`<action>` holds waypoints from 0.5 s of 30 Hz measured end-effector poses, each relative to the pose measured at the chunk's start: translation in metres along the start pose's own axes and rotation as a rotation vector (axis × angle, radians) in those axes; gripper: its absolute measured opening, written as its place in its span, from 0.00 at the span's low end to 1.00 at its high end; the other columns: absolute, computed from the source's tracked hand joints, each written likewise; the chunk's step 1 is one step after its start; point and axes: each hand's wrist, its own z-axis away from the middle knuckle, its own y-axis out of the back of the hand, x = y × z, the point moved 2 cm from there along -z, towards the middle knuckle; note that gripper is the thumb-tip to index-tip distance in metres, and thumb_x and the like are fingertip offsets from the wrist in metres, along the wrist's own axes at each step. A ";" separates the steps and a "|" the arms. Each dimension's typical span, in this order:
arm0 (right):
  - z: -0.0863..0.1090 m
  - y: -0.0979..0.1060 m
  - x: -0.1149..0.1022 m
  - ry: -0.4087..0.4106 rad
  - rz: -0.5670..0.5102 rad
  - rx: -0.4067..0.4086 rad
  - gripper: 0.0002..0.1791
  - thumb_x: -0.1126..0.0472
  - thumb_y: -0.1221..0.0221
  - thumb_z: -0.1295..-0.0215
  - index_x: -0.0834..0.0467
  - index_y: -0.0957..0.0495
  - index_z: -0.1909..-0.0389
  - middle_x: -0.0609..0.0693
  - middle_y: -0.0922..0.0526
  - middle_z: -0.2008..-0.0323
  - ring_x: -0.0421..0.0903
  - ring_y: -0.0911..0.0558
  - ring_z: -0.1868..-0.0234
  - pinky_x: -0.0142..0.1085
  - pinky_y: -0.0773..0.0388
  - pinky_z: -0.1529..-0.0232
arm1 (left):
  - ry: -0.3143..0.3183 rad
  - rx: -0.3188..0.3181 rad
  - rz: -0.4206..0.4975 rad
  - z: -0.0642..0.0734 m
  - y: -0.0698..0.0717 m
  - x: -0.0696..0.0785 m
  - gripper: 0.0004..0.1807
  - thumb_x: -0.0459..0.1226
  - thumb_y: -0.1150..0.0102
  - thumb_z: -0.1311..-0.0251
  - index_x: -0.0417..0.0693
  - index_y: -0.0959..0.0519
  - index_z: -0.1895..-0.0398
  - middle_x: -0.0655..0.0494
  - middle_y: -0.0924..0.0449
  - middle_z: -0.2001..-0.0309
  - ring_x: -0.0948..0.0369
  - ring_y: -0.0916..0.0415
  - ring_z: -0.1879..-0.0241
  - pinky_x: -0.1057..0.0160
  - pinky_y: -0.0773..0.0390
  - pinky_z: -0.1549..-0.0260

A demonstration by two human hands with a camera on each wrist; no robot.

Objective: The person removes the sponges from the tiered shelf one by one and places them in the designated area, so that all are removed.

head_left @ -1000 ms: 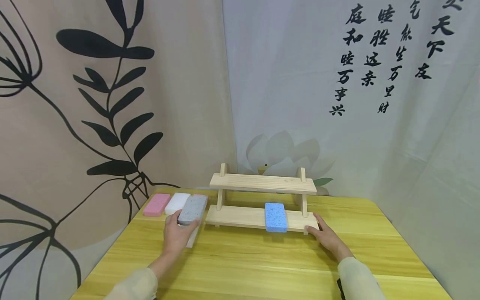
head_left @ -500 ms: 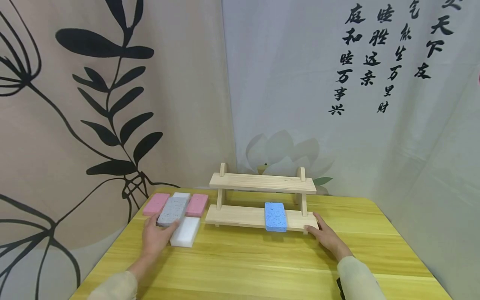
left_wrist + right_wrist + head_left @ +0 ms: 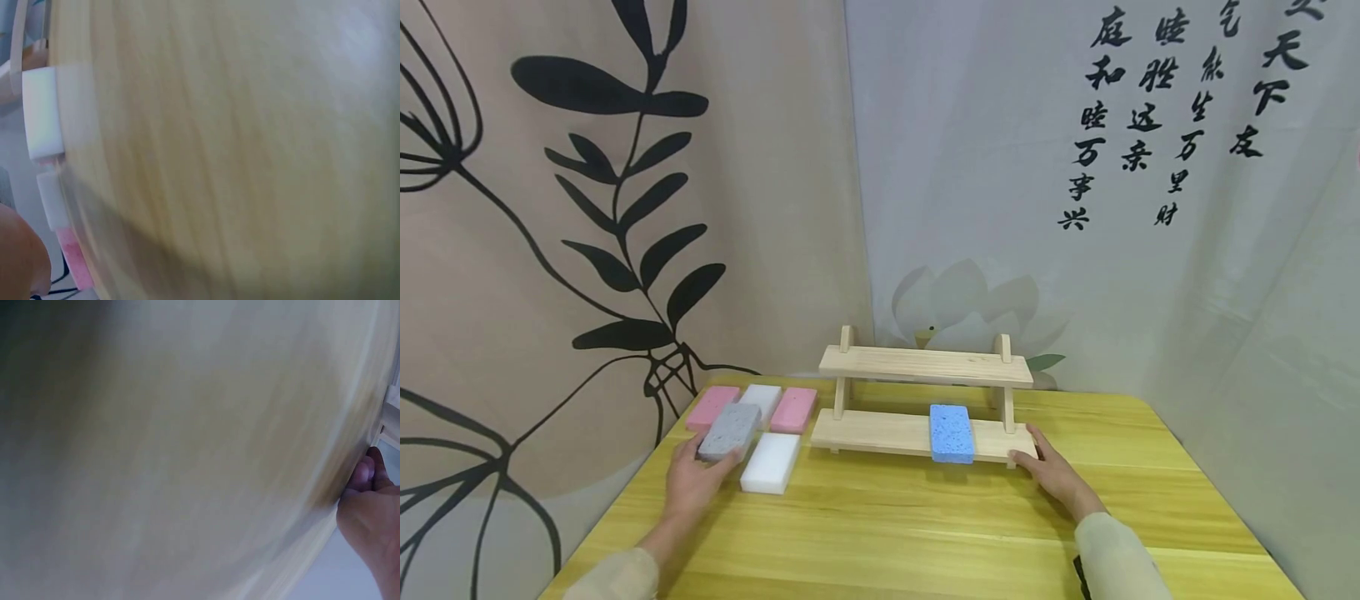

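My left hand grips a grey speckled sponge between thumb and fingers, at the left of the table. The grey block overlaps a pink sponge and a white sponge in the head view. My right hand holds the right end of the lower board of a two-tier wooden rack, thumb in front and fingers behind. A blue sponge lies across that board, right of its middle. In the left wrist view only part of the left hand shows at the edge.
Another pink sponge lies just left of the rack, with a white sponge in front of it. The wooden table ends at a printed cloth backdrop behind the rack.
My left hand has carried the grey sponge leftward and a little nearer, uncovering the right-hand pink sponge and the front white one. The right hand has stayed on the rack.
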 end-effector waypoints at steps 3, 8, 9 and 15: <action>-0.001 0.000 0.000 -0.006 0.013 -0.001 0.51 0.36 0.48 0.30 0.53 0.66 0.20 0.69 0.64 0.24 0.71 0.61 0.26 0.68 0.62 0.32 | 0.012 -0.003 0.004 0.000 0.001 -0.005 0.49 0.49 0.32 0.41 0.31 0.45 0.26 0.32 0.42 0.34 0.38 0.41 0.36 0.38 0.45 0.34; 0.000 0.000 -0.002 -0.013 0.013 0.002 0.51 0.36 0.47 0.30 0.53 0.65 0.20 0.69 0.64 0.24 0.71 0.61 0.26 0.68 0.61 0.32 | 0.028 -0.023 -0.011 -0.001 0.002 -0.014 0.50 0.50 0.33 0.40 0.29 0.46 0.27 0.30 0.43 0.34 0.37 0.42 0.36 0.38 0.45 0.34; 0.000 0.000 -0.002 -0.013 0.013 0.001 0.51 0.36 0.47 0.30 0.53 0.65 0.20 0.69 0.64 0.24 0.71 0.61 0.26 0.68 0.61 0.32 | 0.031 -0.025 -0.012 -0.001 0.002 -0.015 0.50 0.51 0.33 0.41 0.30 0.46 0.27 0.31 0.43 0.33 0.37 0.42 0.36 0.38 0.46 0.34; 0.001 0.000 0.000 0.003 0.001 0.004 0.51 0.36 0.47 0.30 0.53 0.65 0.20 0.69 0.64 0.24 0.71 0.62 0.26 0.69 0.62 0.33 | 0.033 -0.041 -0.031 -0.002 0.003 -0.022 0.51 0.50 0.32 0.42 0.28 0.47 0.27 0.29 0.44 0.34 0.37 0.43 0.35 0.38 0.46 0.34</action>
